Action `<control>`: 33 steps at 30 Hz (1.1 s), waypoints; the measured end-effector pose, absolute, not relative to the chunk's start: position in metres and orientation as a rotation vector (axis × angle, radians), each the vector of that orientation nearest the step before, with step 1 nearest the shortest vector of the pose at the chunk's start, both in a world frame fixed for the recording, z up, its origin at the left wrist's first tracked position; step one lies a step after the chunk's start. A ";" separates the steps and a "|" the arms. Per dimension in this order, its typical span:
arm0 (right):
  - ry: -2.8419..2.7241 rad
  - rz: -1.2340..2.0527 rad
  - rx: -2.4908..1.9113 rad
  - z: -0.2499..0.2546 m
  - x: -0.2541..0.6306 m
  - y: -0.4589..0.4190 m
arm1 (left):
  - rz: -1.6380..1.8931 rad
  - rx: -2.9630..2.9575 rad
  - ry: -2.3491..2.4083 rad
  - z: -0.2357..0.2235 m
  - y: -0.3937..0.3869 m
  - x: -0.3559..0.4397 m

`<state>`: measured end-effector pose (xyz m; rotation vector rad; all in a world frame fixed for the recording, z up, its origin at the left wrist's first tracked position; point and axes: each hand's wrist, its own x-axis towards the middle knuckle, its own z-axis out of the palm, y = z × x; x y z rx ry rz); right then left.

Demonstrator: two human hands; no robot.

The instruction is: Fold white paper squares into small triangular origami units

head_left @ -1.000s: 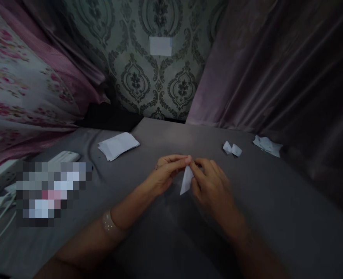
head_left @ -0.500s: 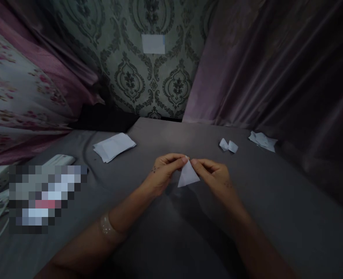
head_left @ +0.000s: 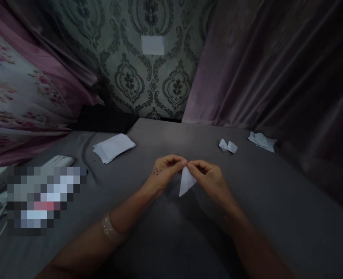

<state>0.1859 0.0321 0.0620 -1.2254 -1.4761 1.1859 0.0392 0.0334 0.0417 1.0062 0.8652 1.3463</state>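
A small white folded paper (head_left: 186,182), triangular in outline, hangs point-up between my hands above the grey sheet (head_left: 148,240). My left hand (head_left: 167,170) pinches its top tip between thumb and fingers. Close against it, my right hand (head_left: 208,172) is closed on the same tip from the other side, thumb and fingertips pressed together. The fingertips of both hands nearly meet and hide the upper end of the paper. A clear band with shiny dots circles my left forearm.
A stack of white paper (head_left: 113,148) lies at the left. Further right are a bow-shaped folded paper (head_left: 227,145) and a pile of paper pieces (head_left: 262,141). A white power strip (head_left: 59,161) with cables and a blurred-out patch is at far left; curtains (head_left: 247,77) hang both sides.
The folded paper has turned and dropped slightly, its lower corner now pointing further down. My right hand has moved a little left, closer to my left hand at the tip.
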 end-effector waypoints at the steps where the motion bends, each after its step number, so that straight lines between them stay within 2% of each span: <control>1: -1.456 1.226 -1.219 0.060 0.185 0.033 | 1.371 1.026 0.903 0.041 0.034 0.040; 11: -1.261 1.417 -1.179 0.038 0.181 0.040 | 1.500 1.313 1.179 0.020 0.039 0.042; 23: -1.200 1.526 -1.173 0.020 0.183 0.049 | 1.313 0.980 1.016 0.009 0.047 0.041; 33: -0.901 1.682 -1.023 -0.014 0.203 0.078 | 1.198 0.866 1.004 -0.005 0.053 0.038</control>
